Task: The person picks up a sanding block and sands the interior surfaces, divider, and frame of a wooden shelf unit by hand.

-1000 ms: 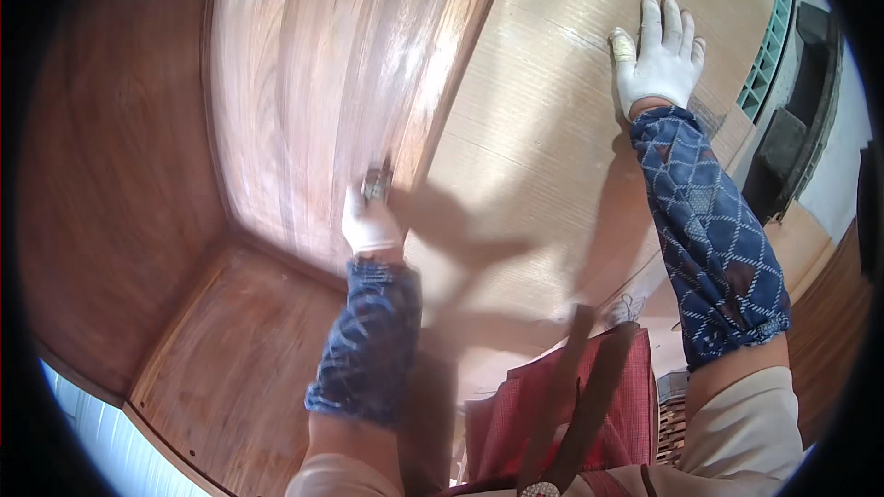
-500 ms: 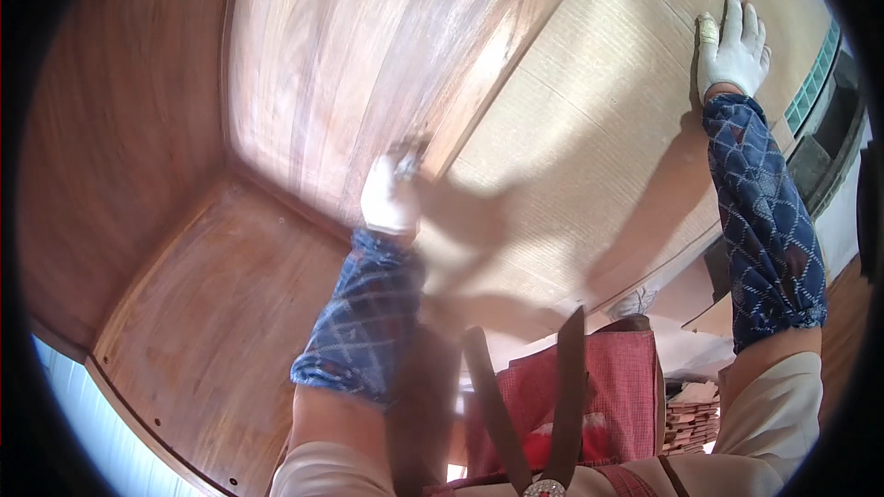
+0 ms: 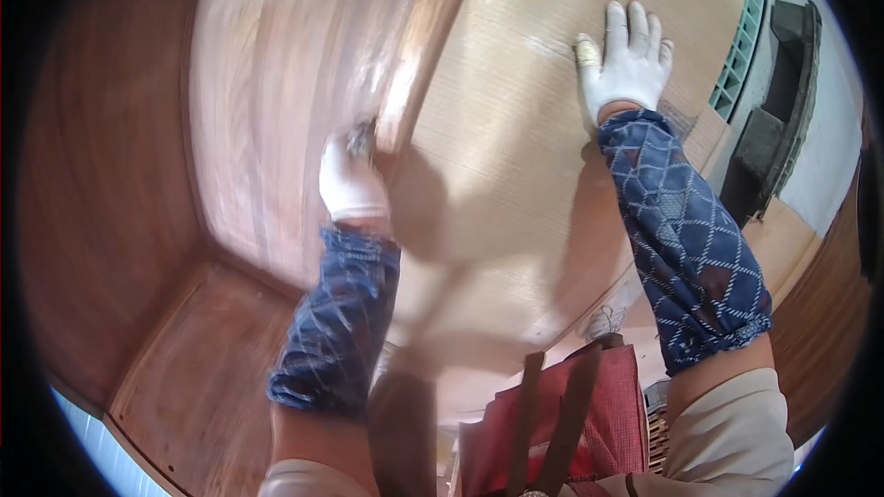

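Note:
My left hand (image 3: 353,179), in a white glove, is closed round a small greyish wad (image 3: 361,139), blurred and mostly hidden by the fingers, so its kind does not show. It presses along the right-hand edge of a glossy reddish-brown wooden panel (image 3: 276,64). On the tan ribbed cardboard sheet (image 3: 497,156) beside that panel, my right hand (image 3: 628,55) lies flat with fingers spread. It wears a white glove too, with yellowish tape round the thumb, and holds nothing.
More brown wooden panels (image 3: 101,147) meet the first at right angles on the left. A green grid (image 3: 739,46) edges the cardboard at right, beside a dark bracket-like piece (image 3: 778,120). Below are a red apron (image 3: 594,396) and a shoe (image 3: 605,320).
The view has turned, so panel, cardboard and both hands sit farther left in it. My left hand still grips the wad at the panel's edge. My right hand stays flat on the cardboard.

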### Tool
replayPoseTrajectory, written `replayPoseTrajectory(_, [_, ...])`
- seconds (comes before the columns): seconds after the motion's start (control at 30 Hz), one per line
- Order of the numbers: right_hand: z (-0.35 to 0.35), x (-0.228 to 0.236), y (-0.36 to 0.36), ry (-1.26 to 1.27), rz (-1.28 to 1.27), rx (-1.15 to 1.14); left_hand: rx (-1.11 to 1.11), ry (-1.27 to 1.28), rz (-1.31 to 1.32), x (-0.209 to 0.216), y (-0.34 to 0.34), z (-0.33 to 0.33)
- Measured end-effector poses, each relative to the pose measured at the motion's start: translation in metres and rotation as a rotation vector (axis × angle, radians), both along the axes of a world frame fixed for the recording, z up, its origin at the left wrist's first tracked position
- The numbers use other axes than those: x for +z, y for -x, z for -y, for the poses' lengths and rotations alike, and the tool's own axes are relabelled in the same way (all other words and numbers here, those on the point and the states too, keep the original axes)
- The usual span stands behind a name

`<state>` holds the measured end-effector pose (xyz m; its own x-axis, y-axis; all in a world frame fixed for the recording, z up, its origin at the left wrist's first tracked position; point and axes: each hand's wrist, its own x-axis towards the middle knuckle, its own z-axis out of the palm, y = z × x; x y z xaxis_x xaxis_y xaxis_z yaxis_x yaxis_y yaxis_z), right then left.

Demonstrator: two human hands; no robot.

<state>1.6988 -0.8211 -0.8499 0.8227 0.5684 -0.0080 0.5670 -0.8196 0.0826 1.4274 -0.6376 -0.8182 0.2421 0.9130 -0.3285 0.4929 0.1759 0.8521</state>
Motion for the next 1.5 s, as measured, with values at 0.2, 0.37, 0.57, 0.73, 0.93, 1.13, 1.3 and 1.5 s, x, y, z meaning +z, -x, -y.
replayPoseTrajectory(0.2, [-0.014,0.010,0.006,-0.087,0.017,0.026,-0.428,-0.459,-0.383,-0.019,-0.173,-0.086])
replayPoseTrajectory(0.37, [-0.010,0.001,-0.001,-0.110,0.082,0.037,-0.460,-0.596,-0.391,0.014,-0.095,-0.041])
replayPoseTrajectory(0.57, [-0.007,-0.018,-0.007,-0.066,0.158,0.046,-0.396,-0.485,-0.337,0.030,0.111,0.021])
replayPoseTrajectory(0.73, [0.023,0.016,-0.010,0.067,-0.035,0.237,-0.470,-0.234,-0.972,0.077,0.294,0.047])
replayPoseTrajectory(0.93, [0.151,0.114,0.137,0.257,-0.724,0.359,-0.343,-0.195,-0.713,0.194,0.249,0.212])
replayPoseTrajectory(1.13, [0.320,0.279,0.285,-0.796,-1.964,-0.517,-0.605,-0.353,-0.279,0.340,0.136,0.311])
replayPoseTrajectory(1.3, [0.305,0.429,0.274,-1.244,-2.539,-0.716,-0.628,-0.507,-0.143,0.443,0.079,0.337])
replayPoseTrajectory(1.5, [0.297,0.603,0.195,-1.175,-1.755,-0.033,-0.822,-0.367,0.183,0.551,0.046,0.382])
